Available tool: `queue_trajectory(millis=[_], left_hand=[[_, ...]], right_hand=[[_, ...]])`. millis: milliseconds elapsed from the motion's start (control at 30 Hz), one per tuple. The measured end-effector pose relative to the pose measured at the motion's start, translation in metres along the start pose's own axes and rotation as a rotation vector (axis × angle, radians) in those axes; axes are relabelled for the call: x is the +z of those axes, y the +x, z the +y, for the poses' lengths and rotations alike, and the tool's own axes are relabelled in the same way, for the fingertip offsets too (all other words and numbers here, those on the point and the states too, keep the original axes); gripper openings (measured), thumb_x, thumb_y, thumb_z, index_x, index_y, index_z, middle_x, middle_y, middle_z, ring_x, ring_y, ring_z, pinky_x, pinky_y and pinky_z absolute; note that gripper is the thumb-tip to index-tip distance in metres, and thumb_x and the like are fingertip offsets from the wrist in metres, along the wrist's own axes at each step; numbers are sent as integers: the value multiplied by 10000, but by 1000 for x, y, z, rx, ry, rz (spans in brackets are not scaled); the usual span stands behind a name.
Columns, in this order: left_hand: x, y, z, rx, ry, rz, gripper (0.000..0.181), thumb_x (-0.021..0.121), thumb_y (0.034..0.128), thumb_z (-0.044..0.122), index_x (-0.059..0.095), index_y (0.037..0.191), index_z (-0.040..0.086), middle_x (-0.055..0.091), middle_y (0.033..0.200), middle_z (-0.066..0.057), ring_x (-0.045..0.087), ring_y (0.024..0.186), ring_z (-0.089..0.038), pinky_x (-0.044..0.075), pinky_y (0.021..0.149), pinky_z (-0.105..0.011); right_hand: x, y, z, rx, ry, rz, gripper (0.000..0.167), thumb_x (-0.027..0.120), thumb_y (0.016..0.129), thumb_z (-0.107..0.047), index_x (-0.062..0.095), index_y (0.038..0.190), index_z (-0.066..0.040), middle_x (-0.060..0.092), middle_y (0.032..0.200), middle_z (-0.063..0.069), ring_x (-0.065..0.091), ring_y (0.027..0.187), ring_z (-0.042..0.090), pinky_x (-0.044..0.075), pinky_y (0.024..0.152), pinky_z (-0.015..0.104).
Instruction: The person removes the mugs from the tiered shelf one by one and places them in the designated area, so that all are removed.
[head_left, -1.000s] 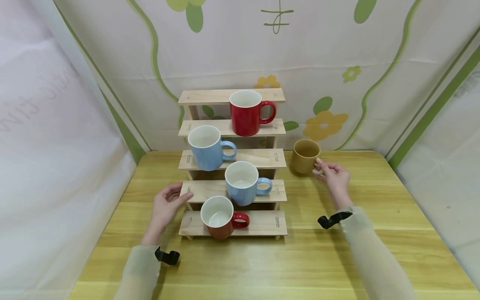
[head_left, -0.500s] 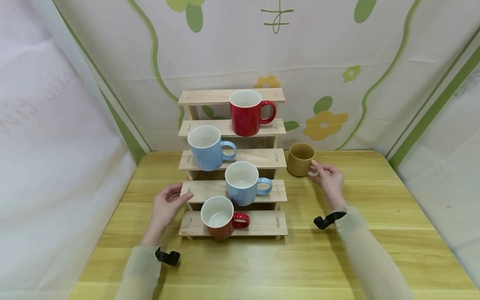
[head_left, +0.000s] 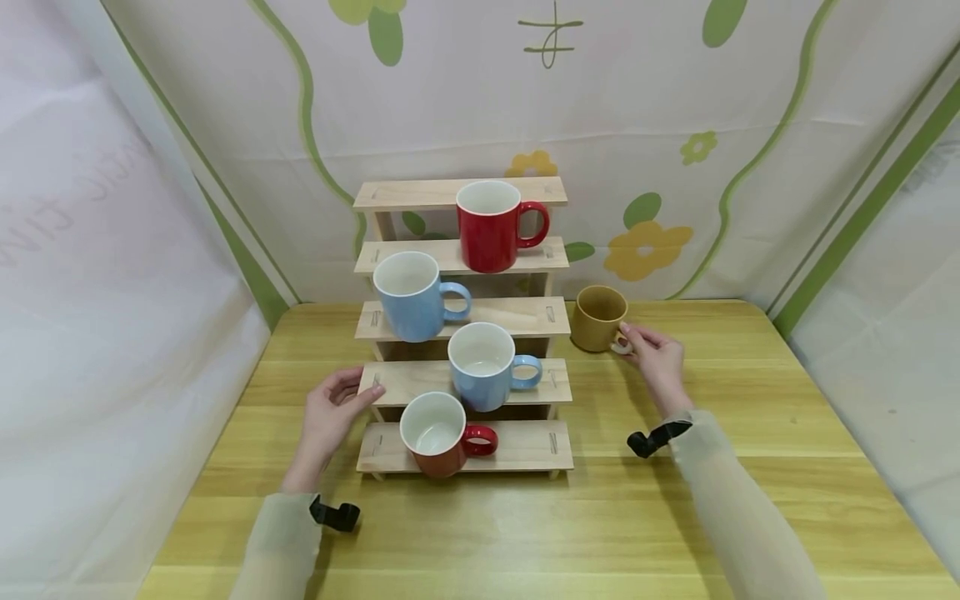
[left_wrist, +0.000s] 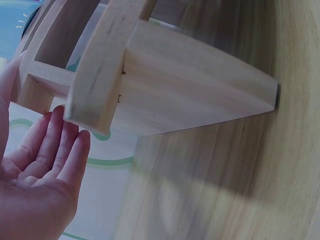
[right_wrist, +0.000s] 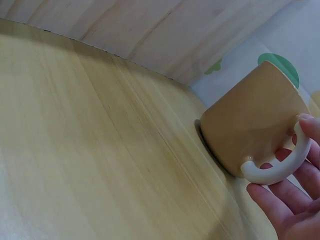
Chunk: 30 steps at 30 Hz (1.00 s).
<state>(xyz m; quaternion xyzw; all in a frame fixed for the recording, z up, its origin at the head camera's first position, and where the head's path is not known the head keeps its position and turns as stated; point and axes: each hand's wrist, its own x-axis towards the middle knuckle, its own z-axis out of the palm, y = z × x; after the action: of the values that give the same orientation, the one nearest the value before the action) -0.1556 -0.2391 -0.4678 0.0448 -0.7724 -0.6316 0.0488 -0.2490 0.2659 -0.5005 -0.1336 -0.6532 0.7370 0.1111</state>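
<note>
A brown mug (head_left: pixel 595 327) with a white handle (right_wrist: pixel 277 172) stands upright on the table, close to the right side of a stepped wooden rack (head_left: pixel 408 382). My right hand (head_left: pixel 658 362) pinches that handle between thumb and fingers. On the rack's left side, my left hand (head_left: pixel 330 417) grips the end of the second board from the bottom, its thumb on top. In the left wrist view its fingers (left_wrist: pixel 47 150) reach the board's edge from the other side. The rack carries a bright red mug (head_left: pixel 489 235), two light blue mugs (head_left: pixel 417 307) and a brownish-red mug (head_left: pixel 435 446) with a red handle.
Behind the table (head_left: pixel 480 533) hangs a white cloth (head_left: pixel 450 92) printed with flowers and green lines. More cloth closes off the left and right sides. The rack's solid wooden side panel (right_wrist: pixel 150 30) rises beside the brown mug in the right wrist view.
My right hand has moved a little left, bringing the brown mug nearer to the rack. My left hand and the mugs on the rack have stayed in place.
</note>
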Motion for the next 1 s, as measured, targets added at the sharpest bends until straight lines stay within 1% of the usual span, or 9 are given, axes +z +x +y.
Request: queue_trajectory(millis=[167, 367, 567, 733, 867, 1000], left_hand=[[0, 0, -1, -4, 2, -3, 545, 828, 889, 176, 588, 1334, -27, 603, 1302, -174, 588, 1110, -135, 496, 940, -177], [0, 1, -2, -8, 5, 2, 547, 830, 887, 171, 587, 1335, -27, 601, 1307, -171, 583, 1115, -136, 492, 939, -171], [0, 1, -3, -4, 9, 2, 547, 828, 888, 170, 586, 1339, -25, 596, 1314, -170, 578, 1123, -147, 495, 934, -172], [0, 0, -2, -3, 12, -3, 547, 823, 893, 172, 583, 1346, -20, 593, 1321, -168, 574, 1132, -154, 494, 934, -171], [0, 0, -2, 1, 11, 0, 542, 823, 892, 161, 585, 1344, -23, 594, 1319, -170, 578, 1126, -146, 493, 932, -167], [1, -1, -2, 5, 10, 5, 535, 822, 892, 152, 588, 1338, -29, 600, 1310, -173, 584, 1111, -135, 497, 925, -166]], right_hand=[[3, -1, -1, 13, 0, 16, 383, 838, 870, -269, 762, 1121, 9, 700, 1178, 214, 707, 1001, 263, 582, 861, 395], [10, -5, -6, 47, -6, 36, 434, 839, 863, -291, 747, 1164, 8, 703, 1190, 185, 706, 988, 239, 585, 859, 375], [18, -11, -10, 53, -6, 22, 488, 845, 857, -276, 717, 1217, 27, 695, 1197, 200, 723, 961, 248, 572, 874, 413], [20, -14, -5, 64, 42, 4, 460, 848, 857, -231, 717, 1217, 23, 684, 1212, 216, 705, 1032, 306, 551, 907, 445], [19, -14, 0, 72, 79, -4, 408, 857, 847, -208, 743, 1184, -8, 716, 1150, 165, 695, 1057, 311, 560, 898, 423], [18, -13, 3, 73, 97, -12, 426, 863, 841, -206, 737, 1200, -13, 744, 1089, 92, 688, 1081, 294, 557, 903, 406]])
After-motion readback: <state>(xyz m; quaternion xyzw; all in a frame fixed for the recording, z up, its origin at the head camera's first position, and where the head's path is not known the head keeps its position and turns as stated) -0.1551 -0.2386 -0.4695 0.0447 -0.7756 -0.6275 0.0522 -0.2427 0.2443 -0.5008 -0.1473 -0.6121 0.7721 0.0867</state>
